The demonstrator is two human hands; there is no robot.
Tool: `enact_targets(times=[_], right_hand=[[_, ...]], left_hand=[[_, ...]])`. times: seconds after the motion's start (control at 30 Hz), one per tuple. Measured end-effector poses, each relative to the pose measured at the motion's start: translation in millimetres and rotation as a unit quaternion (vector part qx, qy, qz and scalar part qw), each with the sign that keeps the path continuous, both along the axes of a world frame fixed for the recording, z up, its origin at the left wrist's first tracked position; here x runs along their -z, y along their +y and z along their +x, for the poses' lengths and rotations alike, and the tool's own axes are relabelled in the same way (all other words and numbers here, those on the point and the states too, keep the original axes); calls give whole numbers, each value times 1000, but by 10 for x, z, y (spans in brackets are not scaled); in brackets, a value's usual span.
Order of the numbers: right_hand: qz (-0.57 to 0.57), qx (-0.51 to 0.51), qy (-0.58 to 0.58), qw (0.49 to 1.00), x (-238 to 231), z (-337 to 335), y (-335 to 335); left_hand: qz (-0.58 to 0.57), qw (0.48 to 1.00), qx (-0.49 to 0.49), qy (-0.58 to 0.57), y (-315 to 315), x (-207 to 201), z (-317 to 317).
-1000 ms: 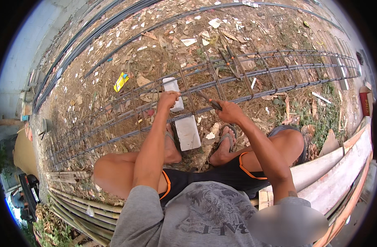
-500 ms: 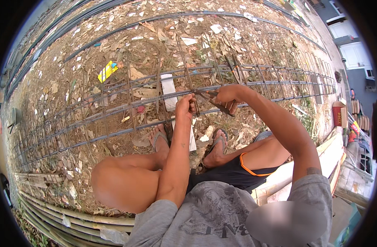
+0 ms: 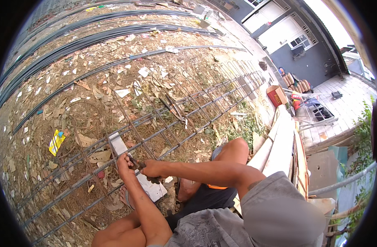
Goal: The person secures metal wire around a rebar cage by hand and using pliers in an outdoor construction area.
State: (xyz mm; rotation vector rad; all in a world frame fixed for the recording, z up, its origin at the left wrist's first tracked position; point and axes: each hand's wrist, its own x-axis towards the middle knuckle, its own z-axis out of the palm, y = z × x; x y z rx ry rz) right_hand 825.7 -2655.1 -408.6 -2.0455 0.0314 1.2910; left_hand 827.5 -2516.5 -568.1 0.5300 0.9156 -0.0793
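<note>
A rebar cage (image 3: 163, 131) of long ribbed bars and thin square stirrups stretches across the ground in front of me. My left hand (image 3: 125, 163) is closed at a crossing of bar and stirrup; what its fingers pinch is too small to tell. Beside it, my right hand (image 3: 152, 168) is wrapped round the handles of dark pincers (image 3: 135, 163), whose jaws are at the same crossing, close to my left fingers. Under the cage lies a white block (image 3: 117, 144), and a second pale slab (image 3: 153, 188) sits between my feet.
A long-handled cutting tool (image 3: 172, 109) rests on the cage. Bundles of rebar (image 3: 93, 39) lie farther off. A yellow packet (image 3: 56, 142) is on the littered ground (image 3: 102, 80). Boards (image 3: 279, 140) and a red-brown carton (image 3: 276, 95) stand to the right, before a grey building (image 3: 306, 59).
The view has swung to the right, bringing more of the building and boards into sight. Both hands stay close together at the cage, with the pincers still in my right hand.
</note>
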Motion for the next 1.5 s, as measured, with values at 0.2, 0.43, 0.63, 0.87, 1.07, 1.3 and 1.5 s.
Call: enact_targets(times=[0.2, 0.43, 0.63, 0.87, 1.07, 1.3, 1.5], right_hand=[[27, 268, -1, 963, -349, -667, -239], [8, 374, -13, 927, -749, -282, -1412], [-233, 64, -428, 871, -262, 319, -2266], [-294, 154, -403, 853, 123, 886, -3003], [-298, 76, -577, 757, 43, 796, -2730], [180, 35, -259, 948, -238, 93, -2124], [195, 50, -285, 937, -248, 8, -2304]], left_hand=[[391, 881, 258, -67, -494, -1290, -101], [50, 947, 277, -156, -1027, -951, -173], [46, 929, 323, -174, -960, -821, -230], [121, 903, 382, -157, -1060, -1015, -210], [208, 846, 456, -181, -1189, -1258, -150], [159, 823, 511, -190, -1354, -1490, -209], [244, 792, 527, -188, -1484, -1400, -310]])
